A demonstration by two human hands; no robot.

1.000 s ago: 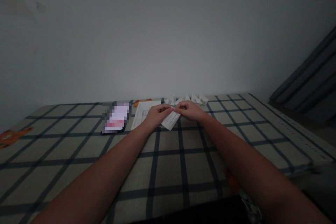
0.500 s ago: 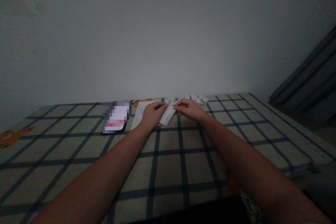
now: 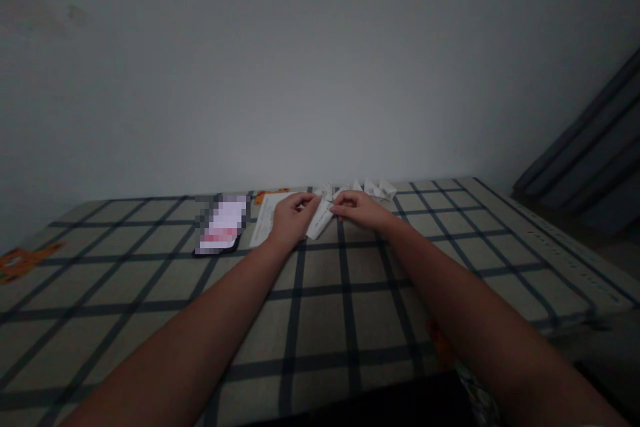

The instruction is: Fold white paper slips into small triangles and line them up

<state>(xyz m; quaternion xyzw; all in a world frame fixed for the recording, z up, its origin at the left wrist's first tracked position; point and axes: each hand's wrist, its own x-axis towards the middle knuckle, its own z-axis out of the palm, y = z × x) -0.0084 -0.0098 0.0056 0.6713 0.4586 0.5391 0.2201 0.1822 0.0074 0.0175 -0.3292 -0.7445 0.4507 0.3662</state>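
Both my arms reach out over a bed with a checked sheet (image 3: 350, 307). My left hand (image 3: 290, 215) and my right hand (image 3: 361, 209) meet over a small folded white paper (image 3: 320, 219) that lies low on the sheet. The fingers of both hands are curled and pinch the paper's edges. A flat printed sheet of paper (image 3: 266, 220) lies under and just left of my left hand. Several small folded white paper shapes (image 3: 373, 188) stand in a row just behind my hands, near the wall.
A phone (image 3: 223, 225) with a lit screen lies left of the printed sheet. An orange patch (image 3: 23, 260) shows at the sheet's far left edge. A plain wall rises behind the bed. Dark slanted boards (image 3: 590, 167) lean at the far right.
My hands have moved the folded paper a little away from me and down onto the sheet; a second ago it was held slightly nearer and tilted.
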